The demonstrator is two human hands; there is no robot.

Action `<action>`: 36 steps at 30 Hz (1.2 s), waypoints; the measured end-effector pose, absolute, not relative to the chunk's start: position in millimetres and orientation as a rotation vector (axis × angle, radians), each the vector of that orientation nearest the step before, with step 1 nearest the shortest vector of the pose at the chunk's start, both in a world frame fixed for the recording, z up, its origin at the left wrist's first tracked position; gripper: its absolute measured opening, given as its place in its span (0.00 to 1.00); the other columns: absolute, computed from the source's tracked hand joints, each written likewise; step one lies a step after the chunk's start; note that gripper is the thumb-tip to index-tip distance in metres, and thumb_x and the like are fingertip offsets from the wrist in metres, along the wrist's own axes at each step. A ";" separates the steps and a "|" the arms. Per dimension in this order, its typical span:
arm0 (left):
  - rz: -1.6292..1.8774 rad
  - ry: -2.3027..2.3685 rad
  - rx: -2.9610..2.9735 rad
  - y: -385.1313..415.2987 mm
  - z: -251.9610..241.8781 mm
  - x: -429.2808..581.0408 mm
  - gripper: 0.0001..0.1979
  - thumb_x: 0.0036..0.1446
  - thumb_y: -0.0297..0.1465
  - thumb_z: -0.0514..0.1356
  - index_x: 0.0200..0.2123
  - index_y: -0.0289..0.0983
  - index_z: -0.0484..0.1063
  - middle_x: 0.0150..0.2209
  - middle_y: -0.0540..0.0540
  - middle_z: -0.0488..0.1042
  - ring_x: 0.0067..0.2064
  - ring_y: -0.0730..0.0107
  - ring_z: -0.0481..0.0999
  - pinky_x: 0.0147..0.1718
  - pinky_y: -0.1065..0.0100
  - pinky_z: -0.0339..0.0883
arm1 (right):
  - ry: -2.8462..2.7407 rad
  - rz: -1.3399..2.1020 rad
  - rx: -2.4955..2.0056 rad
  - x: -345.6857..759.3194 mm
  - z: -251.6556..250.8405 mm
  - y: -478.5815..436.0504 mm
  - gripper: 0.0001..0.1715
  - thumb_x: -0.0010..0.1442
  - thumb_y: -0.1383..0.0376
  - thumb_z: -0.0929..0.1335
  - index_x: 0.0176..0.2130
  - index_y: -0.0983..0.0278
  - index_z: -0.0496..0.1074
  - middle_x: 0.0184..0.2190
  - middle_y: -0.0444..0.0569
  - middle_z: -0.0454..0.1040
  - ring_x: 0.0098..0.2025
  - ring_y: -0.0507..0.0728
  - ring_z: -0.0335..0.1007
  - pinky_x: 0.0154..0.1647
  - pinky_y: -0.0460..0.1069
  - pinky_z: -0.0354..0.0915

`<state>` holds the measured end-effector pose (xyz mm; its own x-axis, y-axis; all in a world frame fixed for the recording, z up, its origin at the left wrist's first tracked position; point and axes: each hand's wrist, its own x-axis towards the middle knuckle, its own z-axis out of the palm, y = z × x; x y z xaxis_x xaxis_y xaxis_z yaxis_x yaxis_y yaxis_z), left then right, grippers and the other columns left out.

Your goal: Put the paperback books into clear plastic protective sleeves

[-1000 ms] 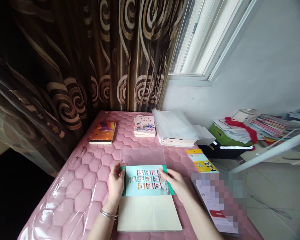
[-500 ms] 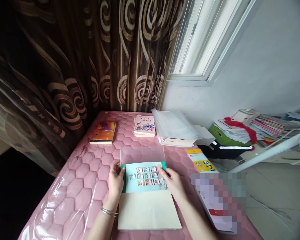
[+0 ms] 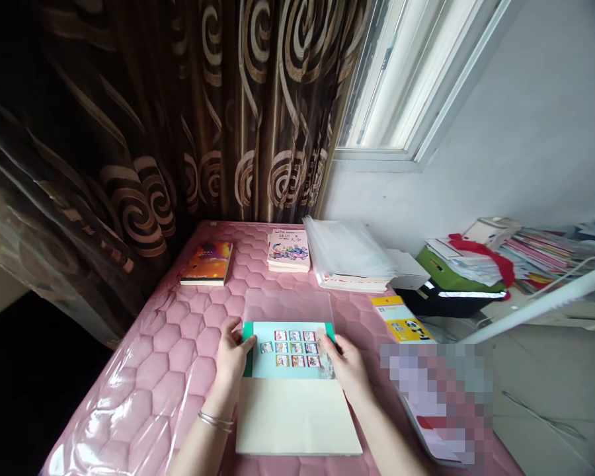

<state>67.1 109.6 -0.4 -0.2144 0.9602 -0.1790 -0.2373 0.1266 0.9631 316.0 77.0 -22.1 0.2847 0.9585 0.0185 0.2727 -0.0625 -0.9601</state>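
In front of me a book (image 3: 297,416) lies with its pale page side up and its cover folded out away from me. That book cover (image 3: 277,380) is light blue with green edges and rows of small pictures. A clear plastic book jacket (image 3: 287,304) sticks out past the cover's far edge. My left hand (image 3: 234,354) is closed on the cover's left edge, thumb on top, with a bangle on the wrist. At the right edge, my right hand (image 3: 346,363) pinches the cover, its thumb also on top. The fingers beneath are partly hidden.
An orange book (image 3: 207,262), a small stack of books (image 3: 288,251) and clear plastic sheets (image 3: 350,248) on white books lie toward the back. To my right are a yellow panda packet (image 3: 401,320) and a blurred purple item (image 3: 421,403) near the pink quilted surface's (image 3: 178,360) edge.
The whole view has shifted slightly. My left thumb sits a little further in on the cover, and the cover's far edge looks flatter. Both hands keep their grip.
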 end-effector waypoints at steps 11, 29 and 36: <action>1.335 1.335 0.856 105.1 2.6 71.9 0.23 0.36 0.46 0.70 0.31 0.35 0.73 0.29 0.47 0.77 0.30 0.68 0.74 0.31 0.69 0.66 | -1.190 0.798 -1.640 315.1 -23.5 82.1 0.33 0.56 0.40 0.64 0.37 0.64 0.77 0.34 0.54 0.79 0.38 0.63 0.73 0.40 0.52 0.67; 1.378 1.442 1.081 89.6 1.8 73.7 0.14 0.50 0.40 0.63 0.36 0.38 0.70 0.32 0.48 0.75 0.35 0.65 0.73 0.36 0.67 0.66 | -1.166 1.055 -1.444 322.6 -11.2 79.8 0.29 0.51 0.42 0.70 0.30 0.65 0.75 0.29 0.50 0.76 0.33 0.59 0.69 0.35 0.50 0.65; 1.415 1.452 1.117 89.0 1.2 78.1 0.13 0.53 0.39 0.60 0.38 0.37 0.70 0.32 0.48 0.74 0.33 0.67 0.71 0.34 0.68 0.64 | -1.227 0.880 -1.539 318.3 -10.5 77.6 0.32 0.52 0.37 0.66 0.23 0.63 0.68 0.22 0.46 0.68 0.28 0.56 0.62 0.28 0.47 0.58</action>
